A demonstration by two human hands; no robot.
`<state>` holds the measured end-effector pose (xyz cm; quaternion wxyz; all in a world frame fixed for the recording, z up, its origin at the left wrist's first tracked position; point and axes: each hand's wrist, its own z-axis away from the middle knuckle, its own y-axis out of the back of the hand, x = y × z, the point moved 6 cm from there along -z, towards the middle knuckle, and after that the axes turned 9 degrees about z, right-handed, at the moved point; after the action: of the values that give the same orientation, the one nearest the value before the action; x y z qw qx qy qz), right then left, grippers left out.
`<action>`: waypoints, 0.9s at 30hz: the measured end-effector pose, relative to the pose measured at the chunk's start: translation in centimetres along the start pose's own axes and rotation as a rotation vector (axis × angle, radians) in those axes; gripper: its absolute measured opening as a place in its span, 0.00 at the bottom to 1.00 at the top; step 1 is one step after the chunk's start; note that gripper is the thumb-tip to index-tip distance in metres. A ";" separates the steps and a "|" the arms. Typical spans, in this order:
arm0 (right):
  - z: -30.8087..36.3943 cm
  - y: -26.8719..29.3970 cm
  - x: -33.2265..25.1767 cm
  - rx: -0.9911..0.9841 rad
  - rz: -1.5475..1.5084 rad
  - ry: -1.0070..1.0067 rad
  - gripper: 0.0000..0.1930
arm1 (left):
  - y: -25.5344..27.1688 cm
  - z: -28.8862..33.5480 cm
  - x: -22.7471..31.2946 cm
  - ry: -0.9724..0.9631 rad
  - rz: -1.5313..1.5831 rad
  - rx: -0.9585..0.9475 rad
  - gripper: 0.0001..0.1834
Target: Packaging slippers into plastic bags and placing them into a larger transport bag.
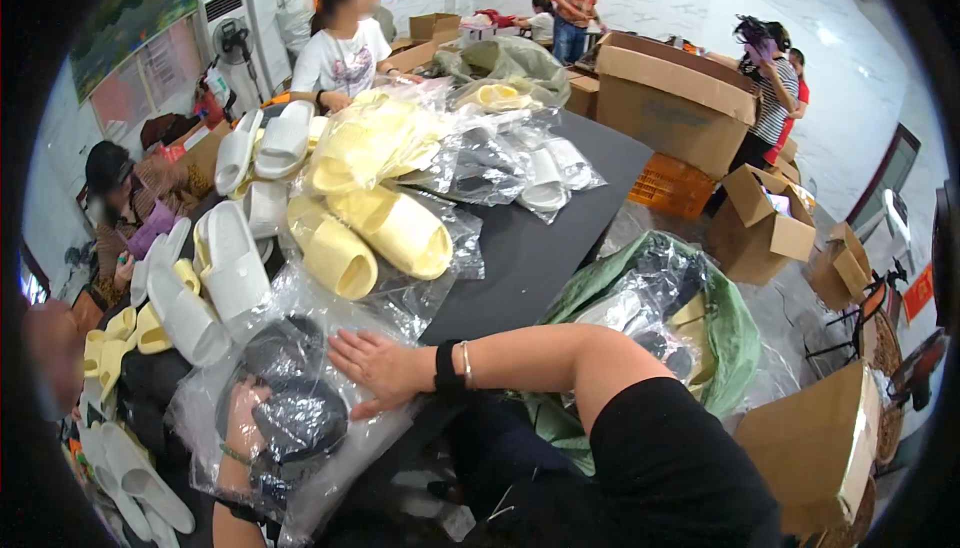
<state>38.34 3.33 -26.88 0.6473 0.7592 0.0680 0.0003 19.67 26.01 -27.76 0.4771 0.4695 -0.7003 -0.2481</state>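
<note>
A pair of black slippers (300, 416) lies in a transparent plastic bag (365, 448) near the front left of the dark table. My left hand (246, 416) is inside the bag, its fingers closed on the left side of the slippers. Flat against the bag's right side rests my right hand (385, 368), fingers stretched out and holding nothing. Just beyond the bag stand loose grey slippers (232, 260) and a pale yellow pair (390, 233) lying on more plastic.
Bagged yellow slippers (365, 143) are heaped farther back on the table (510, 283). A green sack (735, 333) of bagged slippers stands at my right, with cardboard boxes (755, 223) beyond. A co-worker (340, 53) stands across the table; another person (125, 198) sits at left.
</note>
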 end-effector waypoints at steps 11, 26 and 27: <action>0.2 -1.6 0.6 0.073 -0.058 0.009 0.56 | 1.9 4.2 1.3 0.849 1.104 0.307 0.32; 0.1 -1.8 1.0 0.009 -0.080 -0.022 0.56 | 4.2 5.4 3.7 0.456 0.574 -0.018 0.23; -0.1 -1.6 0.7 0.012 -0.075 -0.015 0.56 | 4.6 6.2 3.0 0.395 0.435 -0.059 0.22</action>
<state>38.85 3.71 -28.46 0.6427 0.7601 0.0915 -0.0301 11.85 24.72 -25.40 0.6595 0.3335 -0.6706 -0.0645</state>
